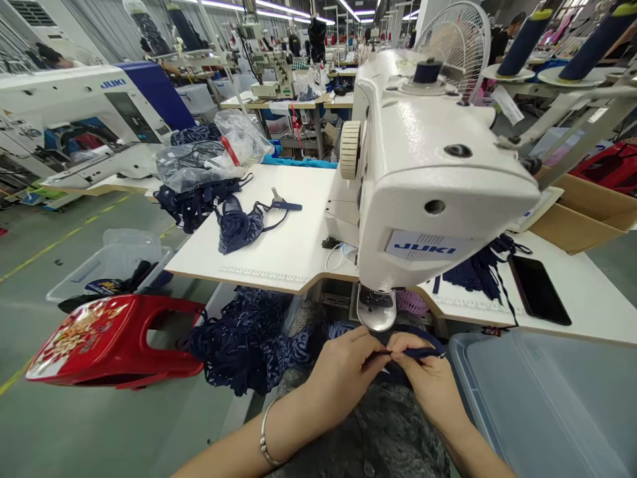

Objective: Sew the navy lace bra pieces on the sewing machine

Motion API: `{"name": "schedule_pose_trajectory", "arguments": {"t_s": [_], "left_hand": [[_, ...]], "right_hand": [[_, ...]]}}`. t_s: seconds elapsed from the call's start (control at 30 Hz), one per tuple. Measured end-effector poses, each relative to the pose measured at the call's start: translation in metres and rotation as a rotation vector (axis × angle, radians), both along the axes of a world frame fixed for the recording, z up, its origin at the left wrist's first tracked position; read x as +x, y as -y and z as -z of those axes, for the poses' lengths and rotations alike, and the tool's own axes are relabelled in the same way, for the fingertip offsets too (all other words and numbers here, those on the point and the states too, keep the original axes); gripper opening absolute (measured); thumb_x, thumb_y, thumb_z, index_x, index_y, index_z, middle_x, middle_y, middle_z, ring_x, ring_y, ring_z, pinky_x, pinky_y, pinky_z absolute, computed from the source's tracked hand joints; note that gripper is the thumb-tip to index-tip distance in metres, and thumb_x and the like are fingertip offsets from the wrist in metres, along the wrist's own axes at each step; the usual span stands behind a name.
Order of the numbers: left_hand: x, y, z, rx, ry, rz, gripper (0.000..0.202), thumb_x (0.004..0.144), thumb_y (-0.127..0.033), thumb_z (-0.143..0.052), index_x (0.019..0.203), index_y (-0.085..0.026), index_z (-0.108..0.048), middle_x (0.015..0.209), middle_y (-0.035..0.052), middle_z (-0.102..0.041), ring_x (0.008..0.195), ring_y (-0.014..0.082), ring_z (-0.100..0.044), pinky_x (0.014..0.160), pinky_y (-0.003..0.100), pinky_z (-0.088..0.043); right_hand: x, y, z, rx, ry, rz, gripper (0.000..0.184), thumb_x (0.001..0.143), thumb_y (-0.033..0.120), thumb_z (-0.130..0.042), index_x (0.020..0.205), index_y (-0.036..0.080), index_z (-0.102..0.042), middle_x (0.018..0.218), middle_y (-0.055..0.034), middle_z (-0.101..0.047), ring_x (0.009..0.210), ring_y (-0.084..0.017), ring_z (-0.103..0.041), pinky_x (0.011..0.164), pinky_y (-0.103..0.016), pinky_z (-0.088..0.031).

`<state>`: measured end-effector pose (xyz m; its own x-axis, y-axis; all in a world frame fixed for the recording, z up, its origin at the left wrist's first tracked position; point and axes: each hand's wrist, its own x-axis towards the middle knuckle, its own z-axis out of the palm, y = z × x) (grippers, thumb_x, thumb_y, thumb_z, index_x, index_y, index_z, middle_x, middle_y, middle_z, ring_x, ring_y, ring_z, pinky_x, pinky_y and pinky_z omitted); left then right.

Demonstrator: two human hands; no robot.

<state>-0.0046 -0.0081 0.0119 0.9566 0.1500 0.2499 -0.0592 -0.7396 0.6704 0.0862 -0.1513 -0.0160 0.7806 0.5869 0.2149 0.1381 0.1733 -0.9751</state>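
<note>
My left hand [351, 364] and my right hand [423, 365] meet just below the foot of the white sewing machine [442, 172]. Both are closed, fingertips pinching a dark navy strap [426, 346]; its loop bends out past the right fingers. Patterned navy bra fabric [298, 345] runs from behind my left hand to a heap of navy bras [241, 338] at the left. The machine's round metal plate [377, 313] lies right above my fingertips. How the strap joins the fabric is hidden by my hands.
On the white table [293, 239] lies one navy bra [239, 222]. To the right are navy straps [475, 272], a phone [540, 290] and a cardboard box [587, 209]. A translucent bin [552, 398] stands at lower right, a red stool [114, 338] at left.
</note>
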Motion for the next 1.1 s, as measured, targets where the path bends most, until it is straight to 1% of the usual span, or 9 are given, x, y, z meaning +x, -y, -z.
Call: {"name": "schedule_pose_trajectory", "arguments": {"t_s": [0.1, 0.27, 0.4, 0.53, 0.6, 0.67, 0.77, 0.93, 1.1], "left_hand": [[0.008, -0.005, -0.011, -0.008, -0.050, -0.014, 0.006, 0.093, -0.024, -0.060, 0.091, -0.019, -0.064, 0.084, 0.0005, -0.062, 0.075, 0.0136, -0.063, 0.064, 0.021, -0.048], [0.026, -0.021, -0.020, 0.263, 0.017, -0.070, 0.011, 0.097, -0.027, -0.053, 0.103, -0.017, -0.057, 0.096, 0.0042, -0.062, 0.084, 0.0171, -0.062, 0.069, 0.027, -0.053], [0.031, -0.031, -0.012, 0.511, 0.263, -0.052, 0.016, 0.100, -0.026, -0.047, 0.105, -0.015, -0.059, 0.103, 0.0083, -0.065, 0.095, 0.0219, -0.060, 0.082, 0.038, -0.052], [0.021, -0.029, 0.004, 0.575, 0.437, 0.117, 0.026, 0.101, -0.014, -0.040, 0.121, -0.012, -0.056, 0.114, 0.0086, -0.067, 0.107, 0.0182, -0.059, 0.094, 0.034, -0.046], [0.015, -0.025, 0.012, 0.602, 0.438, 0.123, 0.030, 0.101, -0.020, -0.047, 0.128, -0.010, -0.053, 0.119, 0.0081, -0.067, 0.114, 0.0179, -0.056, 0.099, 0.033, -0.042], [0.010, -0.021, 0.019, 0.654, 0.408, 0.064, 0.036, 0.099, -0.025, -0.053, 0.132, -0.012, -0.052, 0.123, 0.0072, -0.065, 0.119, 0.0183, -0.054, 0.100, 0.033, -0.039], [0.007, -0.019, 0.023, 0.738, 0.359, 0.019, 0.035, 0.098, -0.018, -0.052, 0.133, -0.018, -0.053, 0.129, 0.0042, -0.063, 0.125, 0.0175, -0.050, 0.098, 0.032, -0.038], [0.007, -0.019, 0.023, 0.801, 0.277, 0.019, 0.038, 0.099, -0.012, -0.041, 0.134, -0.021, -0.053, 0.137, 0.0039, -0.056, 0.130, 0.0176, -0.045, 0.094, 0.032, -0.038], [0.013, -0.011, 0.023, 0.814, 0.247, -0.081, 0.033, 0.099, -0.021, -0.048, 0.131, -0.021, -0.055, 0.137, 0.0041, -0.056, 0.130, 0.0199, -0.045, 0.094, 0.033, -0.037]], "right_hand": [[0.013, -0.003, -0.008, -0.170, 0.000, -0.017, 0.010, 0.088, 0.030, -0.066, 0.080, 0.024, -0.068, 0.083, 0.0010, -0.067, 0.079, -0.017, -0.063, 0.071, -0.023, -0.049], [0.030, -0.015, -0.013, -0.282, 0.125, 0.022, 0.013, 0.091, 0.034, -0.059, 0.088, 0.024, -0.068, 0.088, -0.0008, -0.067, 0.082, -0.021, -0.061, 0.071, -0.028, -0.047], [0.035, -0.025, -0.008, -0.297, 0.170, 0.009, 0.012, 0.091, 0.034, -0.058, 0.095, 0.024, -0.063, 0.090, -0.0019, -0.062, 0.074, -0.019, -0.055, 0.067, -0.029, -0.045], [0.041, -0.029, -0.003, -0.317, 0.062, 0.065, 0.021, 0.088, 0.036, -0.062, 0.101, 0.023, -0.052, 0.074, 0.0041, -0.047, 0.060, -0.015, -0.044, 0.058, -0.027, -0.043], [0.044, -0.029, -0.003, -0.305, -0.037, -0.007, 0.025, 0.089, 0.038, -0.063, 0.104, 0.023, -0.049, 0.072, 0.0051, -0.045, 0.059, -0.015, -0.044, 0.056, -0.026, -0.044], [0.047, -0.028, -0.004, -0.294, -0.112, -0.073, 0.029, 0.090, 0.042, -0.063, 0.107, 0.024, -0.049, 0.075, 0.0038, -0.048, 0.062, -0.015, -0.047, 0.057, -0.026, -0.046], [0.051, -0.027, -0.008, -0.296, -0.137, -0.066, 0.029, 0.091, 0.047, -0.060, 0.107, 0.025, -0.051, 0.081, 0.0019, -0.052, 0.072, -0.017, -0.052, 0.065, -0.026, -0.049], [0.063, -0.031, -0.010, -0.320, 0.078, 0.045, 0.018, 0.093, 0.041, -0.052, 0.094, 0.023, -0.055, 0.083, -0.0013, -0.060, 0.081, -0.020, -0.057, 0.075, -0.031, -0.049], [0.081, -0.041, -0.012, -0.548, 0.278, 0.118, 0.019, 0.086, 0.034, -0.048, 0.082, 0.020, -0.061, 0.080, -0.0065, -0.066, 0.077, -0.025, -0.059, 0.072, -0.037, -0.048]]}}
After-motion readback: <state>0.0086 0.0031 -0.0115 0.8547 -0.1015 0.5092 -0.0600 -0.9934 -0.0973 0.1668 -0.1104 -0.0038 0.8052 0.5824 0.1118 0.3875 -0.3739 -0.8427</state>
